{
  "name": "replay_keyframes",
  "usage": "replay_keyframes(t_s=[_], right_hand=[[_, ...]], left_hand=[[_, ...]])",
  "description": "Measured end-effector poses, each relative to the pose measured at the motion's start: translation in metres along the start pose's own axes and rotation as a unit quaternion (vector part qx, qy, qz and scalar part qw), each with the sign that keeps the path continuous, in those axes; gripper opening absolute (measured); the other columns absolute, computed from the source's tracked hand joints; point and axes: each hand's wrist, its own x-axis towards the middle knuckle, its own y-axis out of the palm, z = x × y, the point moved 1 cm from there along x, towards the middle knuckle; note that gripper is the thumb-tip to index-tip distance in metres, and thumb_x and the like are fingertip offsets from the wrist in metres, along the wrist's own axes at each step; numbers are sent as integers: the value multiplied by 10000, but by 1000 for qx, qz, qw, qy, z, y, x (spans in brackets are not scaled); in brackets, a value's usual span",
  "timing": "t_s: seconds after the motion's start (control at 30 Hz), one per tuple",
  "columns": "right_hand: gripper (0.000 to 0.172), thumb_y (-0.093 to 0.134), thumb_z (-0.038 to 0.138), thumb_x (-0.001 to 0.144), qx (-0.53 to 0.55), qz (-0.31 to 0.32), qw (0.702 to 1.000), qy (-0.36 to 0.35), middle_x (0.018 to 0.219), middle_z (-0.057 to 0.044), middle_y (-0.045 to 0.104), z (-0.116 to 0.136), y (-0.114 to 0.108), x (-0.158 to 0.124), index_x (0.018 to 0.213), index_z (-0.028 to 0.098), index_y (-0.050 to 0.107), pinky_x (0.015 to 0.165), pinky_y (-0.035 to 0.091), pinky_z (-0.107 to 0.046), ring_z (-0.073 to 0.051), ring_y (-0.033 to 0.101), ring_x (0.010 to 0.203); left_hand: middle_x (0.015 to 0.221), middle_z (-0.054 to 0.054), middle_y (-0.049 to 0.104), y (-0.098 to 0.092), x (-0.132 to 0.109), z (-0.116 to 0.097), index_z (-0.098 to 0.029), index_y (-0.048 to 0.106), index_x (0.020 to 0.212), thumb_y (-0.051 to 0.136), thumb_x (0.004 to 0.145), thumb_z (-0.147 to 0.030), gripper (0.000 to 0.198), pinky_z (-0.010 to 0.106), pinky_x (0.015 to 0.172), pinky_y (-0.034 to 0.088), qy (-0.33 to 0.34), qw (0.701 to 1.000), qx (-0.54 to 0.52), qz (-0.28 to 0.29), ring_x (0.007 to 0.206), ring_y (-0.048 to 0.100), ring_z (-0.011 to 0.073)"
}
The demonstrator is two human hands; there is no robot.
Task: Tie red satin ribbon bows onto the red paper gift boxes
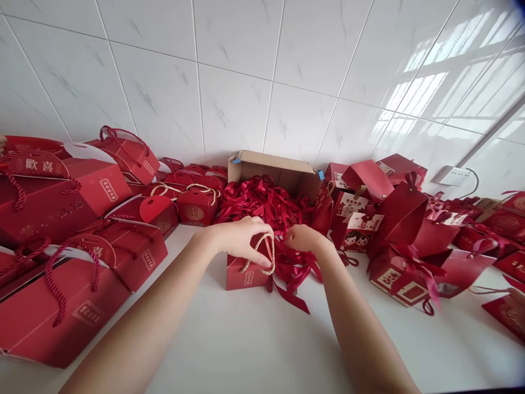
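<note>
A small red gift box [249, 276] with a cream twisted-rope handle [271, 253] stands on the white table. My left hand [246, 241] grips its top, with the thumb by the handle and the other fingers reaching over to the far side. Just right of the box, my right hand [302, 238] is closed at the loose red ribbons [293, 268]; its fingertips are mostly hidden, but ribbon lies right at them. One ribbon end trails onto the table in front. Behind both hands, a heap of red satin ribbons [266, 200] fills an open cardboard box [279, 161].
Large red gift boxes with dark red rope handles [94, 273] crowd the left side. Smaller red boxes [199, 207] stand behind them. At the right are several red boxes and bags [400, 273], some with ribbon bows. A white power socket [453, 175] sits against the tiled wall [233, 104].
</note>
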Motion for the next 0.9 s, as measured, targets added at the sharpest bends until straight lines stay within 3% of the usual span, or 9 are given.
replay_keyframes(t_s=[0.13, 0.23, 0.37, 0.5, 0.6, 0.7, 0.8, 0.83, 0.9], right_hand=[[227, 534, 335, 879, 10, -19, 1000, -2, 988, -99, 694, -2, -6, 0, 941, 159, 663, 710, 451, -261, -199, 639, 884], [272, 551, 391, 898, 15, 15, 1000, -8, 971, -72, 671, 3, 3, 3, 972, 146, 644, 749, 502, -307, -176, 631, 853], [243, 550, 343, 918, 37, 39, 998, -22, 1008, -50, 636, 7, 14, 9, 1040, 141, 607, 759, 536, -345, -154, 625, 850], [195, 584, 319, 880, 106, -32, 993, -45, 841, -40, 628, -1, 1, 4, 842, 131, 620, 694, 489, -293, -141, 583, 747], [258, 512, 378, 894, 185, -91, 974, -96, 728, -7, 571, -2, -20, -13, 773, 158, 567, 623, 425, -251, -114, 514, 653], [283, 434, 454, 918, 316, -132, 923, -175, 732, 22, 525, 6, -37, -38, 833, 193, 505, 625, 421, -237, -94, 485, 630], [232, 576, 403, 863, 532, -102, 794, -274, 678, 33, 487, 18, -44, -63, 780, 197, 507, 607, 421, -247, -93, 470, 592], [212, 612, 372, 848, 567, -83, 766, -292, 661, 34, 485, 22, -45, -70, 771, 193, 527, 586, 413, -244, -90, 459, 572], [169, 647, 319, 836, 576, -56, 754, -309, 638, 36, 493, 28, -45, -81, 766, 186, 570, 536, 383, -222, -76, 434, 541]], left_hand=[[1355, 23, 441, -3, -6, -8, -327, 687, 952, 578, 784, -495, 262, 416, 965, 421, 34, 997, 31, -68, 1276, 379, 301], [1361, 0, 458, -9, -22, -22, -328, 709, 895, 562, 819, -485, 228, 425, 1019, 391, 72, 993, 20, -91, 1274, 401, 278], [1398, -35, 457, -20, -52, -38, -367, 670, 1051, 631, 797, -482, 281, 341, 1035, 399, 160, 984, -11, -82, 1249, 460, 231], [1322, -38, 545, -27, -66, -32, -349, 658, 1076, 567, 842, -495, 290, 344, 1025, 408, 134, 971, 34, -195, 1218, 493, 226], [1212, -26, 616, -28, -65, -24, -319, 656, 1057, 556, 846, -491, 291, 344, 957, 451, 99, 953, 49, -281, 1136, 547, 223], [1104, -26, 660, -27, -59, -25, -288, 667, 991, 523, 872, -469, 260, 324, 879, 480, 87, 946, 25, -310, 1014, 598, 193], [1034, -24, 686, -24, -54, -32, -277, 675, 977, 500, 885, -479, 283, 318, 825, 492, 88, 946, -18, -311, 953, 616, 185], [1029, -24, 692, -23, -54, -35, -277, 674, 992, 510, 881, -481, 285, 313, 821, 495, 90, 945, -42, -313, 953, 620, 184], [1026, -22, 699, -23, -54, -41, -272, 670, 1018, 552, 862, -468, 277, 296, 828, 501, 104, 937, -105, -318, 966, 627, 178]])
